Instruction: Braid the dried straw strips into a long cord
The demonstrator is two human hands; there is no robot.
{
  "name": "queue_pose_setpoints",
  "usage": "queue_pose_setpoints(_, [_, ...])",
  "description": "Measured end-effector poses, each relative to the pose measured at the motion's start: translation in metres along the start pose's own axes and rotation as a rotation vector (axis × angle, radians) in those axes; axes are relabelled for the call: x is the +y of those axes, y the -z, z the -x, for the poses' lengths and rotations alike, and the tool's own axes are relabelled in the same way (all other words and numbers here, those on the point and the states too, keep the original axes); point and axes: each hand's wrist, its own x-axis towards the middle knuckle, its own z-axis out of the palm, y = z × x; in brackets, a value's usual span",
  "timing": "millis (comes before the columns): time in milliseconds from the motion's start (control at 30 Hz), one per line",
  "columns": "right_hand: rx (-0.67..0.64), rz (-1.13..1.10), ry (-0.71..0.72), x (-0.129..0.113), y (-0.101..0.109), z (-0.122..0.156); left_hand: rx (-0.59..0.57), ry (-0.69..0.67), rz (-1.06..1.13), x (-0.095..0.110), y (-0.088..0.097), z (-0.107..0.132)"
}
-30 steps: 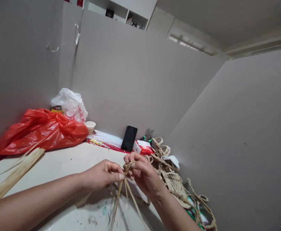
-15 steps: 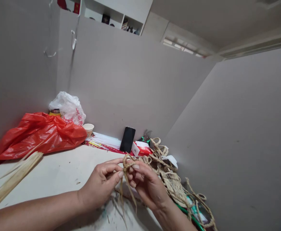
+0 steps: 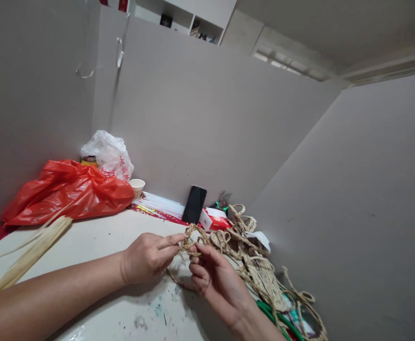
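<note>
Between my two hands is a small looped piece of braided straw cord (image 3: 192, 232), raised above the white table. My left hand (image 3: 148, 258) has its back turned up and its fingers pressed together on the loop's left side; its thumb is hidden. Thumb and forefinger of my right hand (image 3: 216, 279) pinch the loop's lower right part, with the other fingers curled in. A length of cord (image 3: 179, 280) trails below the hands. Just beyond and right of the right hand lies a pile of braided straw cord (image 3: 260, 272).
Flat straw strips (image 3: 33, 253) lie at left, by a red plastic bag (image 3: 72, 192). Along the wall stand a paper cup (image 3: 137, 186), a black phone (image 3: 194, 204), a red and white box (image 3: 216, 219) and green-handled pruning shears (image 3: 222, 202). Green tubing (image 3: 275, 317) lies at right.
My left hand has turned over, its thumb going out of sight. The straw ends that hung below the loop no longer show there. The view has shifted slightly, moving the surroundings rightward.
</note>
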Motion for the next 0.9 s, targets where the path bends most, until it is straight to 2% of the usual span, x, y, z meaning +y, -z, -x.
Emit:
queue_pose_setpoints(133, [-0.003,-0.002,0.081,0.002,0.000,0.000,-0.095,0.010,-0.064,-0.001,0.001,0.000])
queue_pose_setpoints(267, [-0.017,0.133,0.262,0.007,-0.002,-0.003,-0.156,0.041,-0.078,-0.001,0.000,0.000])
queue_pose_setpoints(367, [-0.015,0.268,0.369,0.013,-0.001,-0.008,-0.144,0.035,-0.082,0.000,-0.001,0.001])
queue_pose_setpoints(533, [0.052,0.321,0.461,0.023,0.005,-0.018,-0.121,0.032,-0.087,0.000,-0.002,0.000])
queue_pose_setpoints(900, [0.158,0.447,0.570,0.027,0.014,-0.031,-0.064,0.010,-0.125,-0.002,-0.009,0.003])
